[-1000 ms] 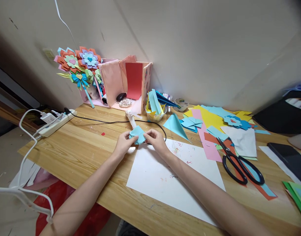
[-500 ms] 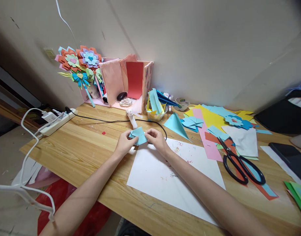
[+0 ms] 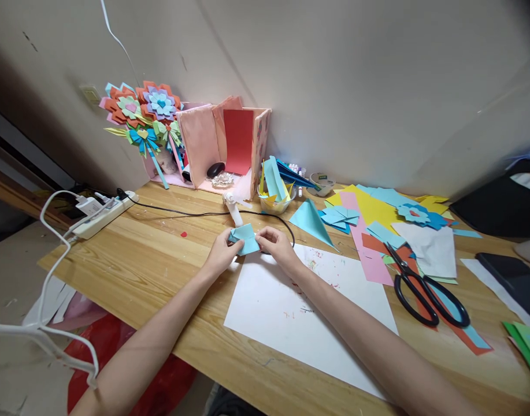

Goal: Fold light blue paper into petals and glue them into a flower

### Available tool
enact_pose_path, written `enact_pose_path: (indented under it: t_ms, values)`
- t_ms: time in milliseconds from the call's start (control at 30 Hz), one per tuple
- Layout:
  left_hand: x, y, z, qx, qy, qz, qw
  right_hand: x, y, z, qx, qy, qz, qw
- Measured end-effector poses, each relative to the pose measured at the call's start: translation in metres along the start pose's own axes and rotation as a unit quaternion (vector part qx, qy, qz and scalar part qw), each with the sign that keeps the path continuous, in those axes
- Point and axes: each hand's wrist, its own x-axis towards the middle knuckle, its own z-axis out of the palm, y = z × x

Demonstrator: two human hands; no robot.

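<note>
A small folded light-blue paper piece (image 3: 246,239) is pinched between both my hands just above the wooden table (image 3: 152,271). My left hand (image 3: 221,255) grips its left side with fingers closed. Closed on its right side is my right hand (image 3: 277,247), thumb on top. A large white sheet (image 3: 308,315) lies directly under and in front of my hands. A small white glue gun (image 3: 232,207) with a black cord (image 3: 191,214) stands just behind the paper.
Black scissors (image 3: 425,289) lie on coloured paper scraps (image 3: 377,231) at right. A bowl of paper strips (image 3: 275,193), a pink box (image 3: 223,147) and paper flowers (image 3: 145,112) stand by the wall. A white power strip (image 3: 100,215) sits at left; a dark phone (image 3: 514,277) at far right.
The blue paper piece has sunk slightly toward the table and my fingers have shifted on it; the view moved a little. Nothing else moved.
</note>
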Motion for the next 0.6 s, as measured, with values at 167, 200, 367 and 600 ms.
enact_pose_path:
  t_ms: [167,200,367,600]
  values:
    - [0.0014,0.0008,-0.0031,-0.035,-0.007,-0.017,0.999,-0.0005,0.0009,-0.0010,0.006,0.002,0.008,1.000]
    - [0.0017,0.0011,-0.0036,-0.037,-0.005,-0.018,0.999,-0.0007,0.0009,-0.0012,0.010,0.001,0.010,1.000]
    - [0.0030,0.0023,-0.0052,-0.048,0.009,0.012,0.999,-0.0007,0.0026,-0.0021,0.022,-0.013,0.010,1.000]
    - [0.0008,0.0073,-0.0051,-0.064,-0.012,0.032,0.997,-0.0082,-0.0022,-0.0012,-0.094,0.062,-0.112,0.987]
